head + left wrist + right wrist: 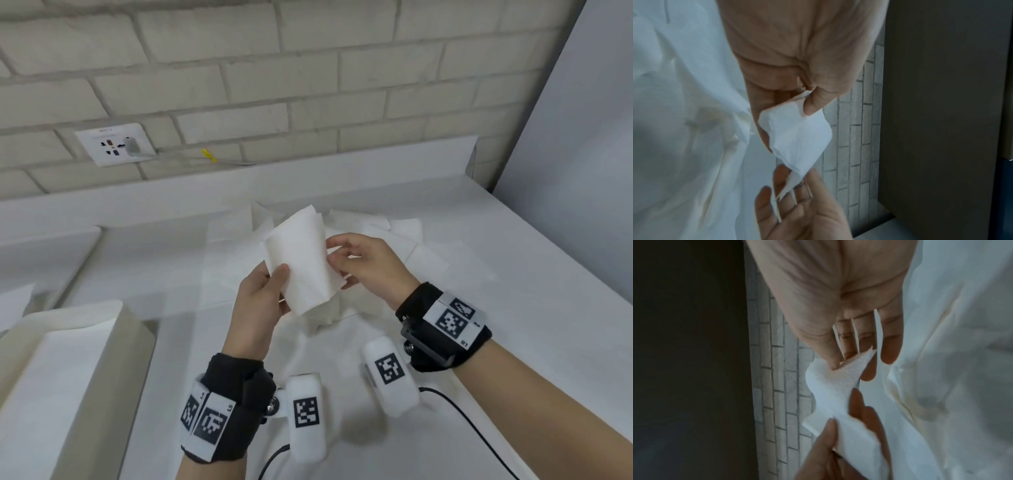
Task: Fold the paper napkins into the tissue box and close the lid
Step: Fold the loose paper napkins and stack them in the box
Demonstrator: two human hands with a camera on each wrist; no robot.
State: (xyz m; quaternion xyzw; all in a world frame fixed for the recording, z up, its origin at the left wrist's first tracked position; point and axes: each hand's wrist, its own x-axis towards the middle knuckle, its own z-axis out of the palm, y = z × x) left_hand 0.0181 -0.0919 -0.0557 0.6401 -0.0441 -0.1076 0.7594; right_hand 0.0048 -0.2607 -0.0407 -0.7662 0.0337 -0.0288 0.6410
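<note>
I hold a white paper napkin (301, 260) in the air over the table, partly folded, between both hands. My left hand (279, 277) pinches its lower left edge, thumb on the front; in the left wrist view the thumb (812, 104) presses the napkin (797, 134) against the fingers. My right hand (337, 253) pinches the right edge; in the right wrist view thumb and fingers (833, 365) close on the napkin (830, 382). The cream tissue box (133, 342) stands open at lower left, white paper inside. Several loose napkins (404, 236) lie behind the hands.
A white cloth (239, 342) covers the table. A brick wall with a socket (116, 145) and plugged cable runs behind. A grey panel (582, 137) closes the right side. A white raised slab (51, 253) sits beyond the box. Black cables (479, 435) trail from my wrists.
</note>
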